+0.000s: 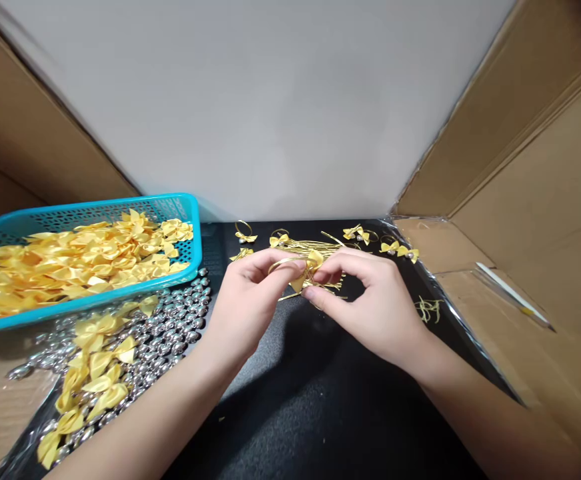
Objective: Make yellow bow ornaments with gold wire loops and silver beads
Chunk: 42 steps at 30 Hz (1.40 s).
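At centre, left hand (250, 293) and right hand (370, 300) pinched one yellow bow (312, 264), apparently with gold wire; blue basket (190, 230) sat at ten o'clock.

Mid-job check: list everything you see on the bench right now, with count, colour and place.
basket: one, turquoise, far left, tilted
loose bows: many, yellow, heaped in the basket
spilled bows: about a dozen, yellow, lying on the beads
beads: many, silver, left of the mat
mat: one, black, centre
wire ties: a bundle, gold, behind the hands
finished bows: several, yellow with gold loops, along the mat's far edge
cardboard walls: brown, left and right
bow in hand: one, yellow, pinched between both hands, with a gold wire loop
left hand: fingertips on the loop
right hand: fingertips on the bow
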Available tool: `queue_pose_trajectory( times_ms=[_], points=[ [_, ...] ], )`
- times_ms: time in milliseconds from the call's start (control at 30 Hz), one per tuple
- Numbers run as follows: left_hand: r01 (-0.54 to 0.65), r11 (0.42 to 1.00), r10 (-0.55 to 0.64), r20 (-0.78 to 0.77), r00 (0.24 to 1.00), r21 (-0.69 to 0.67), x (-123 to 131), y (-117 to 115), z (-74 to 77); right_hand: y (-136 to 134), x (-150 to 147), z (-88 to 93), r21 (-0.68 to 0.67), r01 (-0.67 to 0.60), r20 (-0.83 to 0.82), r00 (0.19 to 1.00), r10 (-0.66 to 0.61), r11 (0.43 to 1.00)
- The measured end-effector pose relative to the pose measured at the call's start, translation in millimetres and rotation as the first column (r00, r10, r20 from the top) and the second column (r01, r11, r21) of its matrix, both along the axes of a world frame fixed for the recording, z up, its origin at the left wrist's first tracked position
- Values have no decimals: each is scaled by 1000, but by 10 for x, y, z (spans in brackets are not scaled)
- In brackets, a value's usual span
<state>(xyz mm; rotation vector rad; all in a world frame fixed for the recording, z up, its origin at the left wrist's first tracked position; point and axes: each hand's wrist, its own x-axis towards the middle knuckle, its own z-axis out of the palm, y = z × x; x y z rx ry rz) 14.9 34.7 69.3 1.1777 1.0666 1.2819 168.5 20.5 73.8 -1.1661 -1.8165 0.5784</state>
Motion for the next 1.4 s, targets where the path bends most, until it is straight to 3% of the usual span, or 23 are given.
queue_pose_trajectory(
  times_ms=[433,700,967,1067,1167,1400],
  points=[
    [-5,1000,5,-56,998,2,-12,-29,25,-12,72,125,-66,-86,16,996,87,994],
    [9,1000,-9,-83,996,-1,-17,-35,21,-14,109,195,-158,-70,45,996,78,985],
    [-17,1000,17,-91,996,-6,-15,-30,16,-18,90,181,-250,-123,-49,992,114,960],
    [-25,1000,25,-90,996,1,-18,-24,4,-56,35,146,-157,-23,-27,999,19,987],
    [-1,1000,1,-76,997,9,-20,-25,-2,-75,-10,79,60,89,40,995,-91,994],
    [39,999,-38,-39,999,21,-9,-35,-8,-43,-42,-19,277,118,122,980,-157,954]
  ],
)
